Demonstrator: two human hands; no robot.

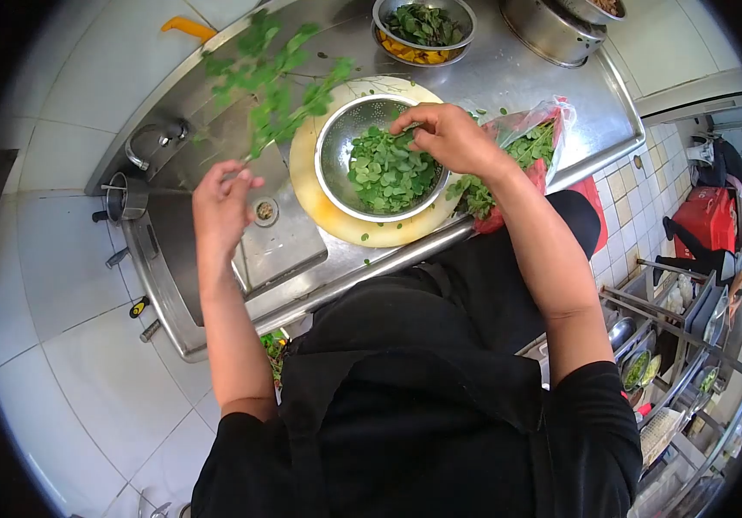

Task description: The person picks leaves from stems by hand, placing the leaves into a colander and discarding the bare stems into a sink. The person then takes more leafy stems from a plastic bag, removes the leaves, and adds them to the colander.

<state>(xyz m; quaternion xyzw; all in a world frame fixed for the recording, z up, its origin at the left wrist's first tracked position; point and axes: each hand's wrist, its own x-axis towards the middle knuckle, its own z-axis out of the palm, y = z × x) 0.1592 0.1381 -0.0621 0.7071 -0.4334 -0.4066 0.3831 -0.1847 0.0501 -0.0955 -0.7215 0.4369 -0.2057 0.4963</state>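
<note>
My left hand [226, 203] is over the sink, its fingertips pinching the stem of a leafy green sprig [276, 86]. The sprig points up and away, its leaves blurred. Above the colander's right part is my right hand [450, 136], fingers bent and drawn together at the leaves; whatever they grip is hidden. Loose round green leaves [392, 173] are heaped inside the metal colander [326, 155], which rests on a round, pale yellowish board [309, 194]. Right of it, more leafy sprigs [533, 147] lie in a red and clear plastic bag [561, 121].
Stacked metal bowls [472, 34] with dark leaves and orange pieces stand at the back, near a large steel pot [552, 39]. The sink [289, 255] has a faucet [138, 155] at left. An orange handle [188, 28] lies at upper left. A metal rack [690, 345] holds dishes at right.
</note>
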